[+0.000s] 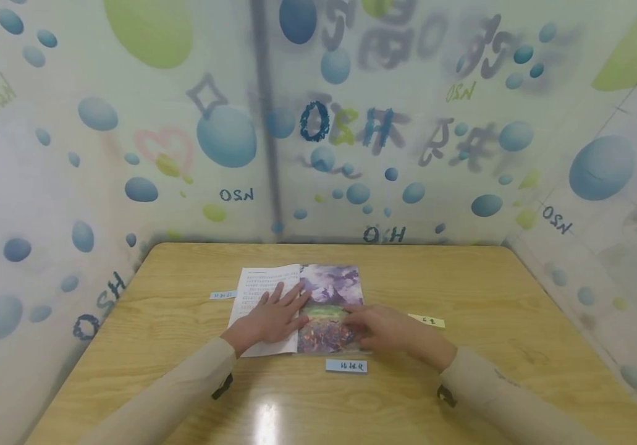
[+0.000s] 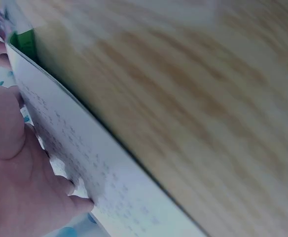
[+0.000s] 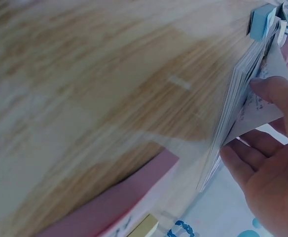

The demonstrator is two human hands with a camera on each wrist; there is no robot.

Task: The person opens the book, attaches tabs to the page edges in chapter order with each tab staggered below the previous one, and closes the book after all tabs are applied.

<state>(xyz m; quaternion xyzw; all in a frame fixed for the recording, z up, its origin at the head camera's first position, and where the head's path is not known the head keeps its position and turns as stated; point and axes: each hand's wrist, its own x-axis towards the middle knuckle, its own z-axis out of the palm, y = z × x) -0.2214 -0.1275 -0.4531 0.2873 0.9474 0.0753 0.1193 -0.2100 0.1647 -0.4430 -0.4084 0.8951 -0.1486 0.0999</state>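
A book lies open on the table, with a printed left page (image 1: 240, 337) and a purple, green and orange picture on its right page (image 1: 329, 337). Fingers spread, my left hand (image 1: 274, 318) rests on the left page, its fingertips reaching towards the fold. My right hand (image 1: 379, 327) is at the outer edge of the right page. In the right wrist view, its thumb and fingers pinch a leaf (image 3: 262, 106) bent up from the stack of pages. The left wrist view shows my left palm (image 2: 20, 182) over the printed text.
Small strips with handwriting lie around the book: a pale blue one (image 1: 222, 295) on the left, a blue one (image 1: 346, 366) in front and a yellow one (image 1: 429, 321) on the right. Patterned walls (image 1: 351, 173) stand behind and beside the wooden table (image 1: 185, 395).
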